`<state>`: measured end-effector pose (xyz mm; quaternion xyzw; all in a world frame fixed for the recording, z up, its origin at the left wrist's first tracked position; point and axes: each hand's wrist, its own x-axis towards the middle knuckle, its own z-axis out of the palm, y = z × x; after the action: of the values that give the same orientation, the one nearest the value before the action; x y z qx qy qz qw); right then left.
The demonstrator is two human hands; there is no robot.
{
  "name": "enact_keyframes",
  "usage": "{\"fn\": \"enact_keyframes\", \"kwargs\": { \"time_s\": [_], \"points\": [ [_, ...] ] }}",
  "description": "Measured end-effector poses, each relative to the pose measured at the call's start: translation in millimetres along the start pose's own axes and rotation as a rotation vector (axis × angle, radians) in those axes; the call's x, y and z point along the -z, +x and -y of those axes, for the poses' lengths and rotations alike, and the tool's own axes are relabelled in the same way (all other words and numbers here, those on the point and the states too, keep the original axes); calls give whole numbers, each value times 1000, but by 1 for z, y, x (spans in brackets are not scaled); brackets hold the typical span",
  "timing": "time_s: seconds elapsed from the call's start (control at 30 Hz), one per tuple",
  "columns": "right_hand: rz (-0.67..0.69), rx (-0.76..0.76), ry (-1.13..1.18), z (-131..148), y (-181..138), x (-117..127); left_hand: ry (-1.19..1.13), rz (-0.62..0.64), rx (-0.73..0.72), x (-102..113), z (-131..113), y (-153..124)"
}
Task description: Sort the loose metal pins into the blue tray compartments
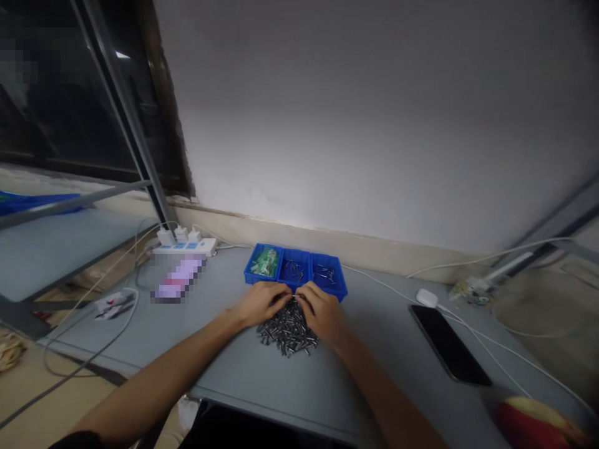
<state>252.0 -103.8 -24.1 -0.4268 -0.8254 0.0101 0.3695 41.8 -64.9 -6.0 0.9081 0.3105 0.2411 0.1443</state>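
My left hand (pixel 262 304) and my right hand (pixel 326 313) meet over a pile of small dark metal screws (pixel 286 333) on the grey table. Between their pinched fingertips a thin, light screw (pixel 295 296) lies roughly level; its ends are covered by the fingers. Just beyond my hands stands a blue tray (pixel 344 284) with three compartments. Green and clear small packets (pixel 266 262) fill the left one. A few screws (pixel 292 269) lie in the middle compartment, and several more (pixel 325 272) in the right one.
A white power strip (pixel 206 247) with plugs and a pixelated purple phone-like object (pixel 180 277) lie left. At right are a black phone (pixel 449 346), a white earphone case (pixel 427 298), cables and a blurred red-and-yellow object (pixel 533 424). A wall rises behind the table.
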Motion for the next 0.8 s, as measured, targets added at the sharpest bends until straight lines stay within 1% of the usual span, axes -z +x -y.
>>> {"fn": "enact_keyframes", "kwargs": {
  "time_s": [0.17,0.3,0.8],
  "points": [
    [4,-13,13,2,0,1,-1,-22,-8,-1,0,0],
    [-9,-2,17,4,1,1,-7,-11,-17,-2,1,-1],
    [16,-20,-25,-2,0,-3,14,-17,-15,1,1,-1]
  ]
}}
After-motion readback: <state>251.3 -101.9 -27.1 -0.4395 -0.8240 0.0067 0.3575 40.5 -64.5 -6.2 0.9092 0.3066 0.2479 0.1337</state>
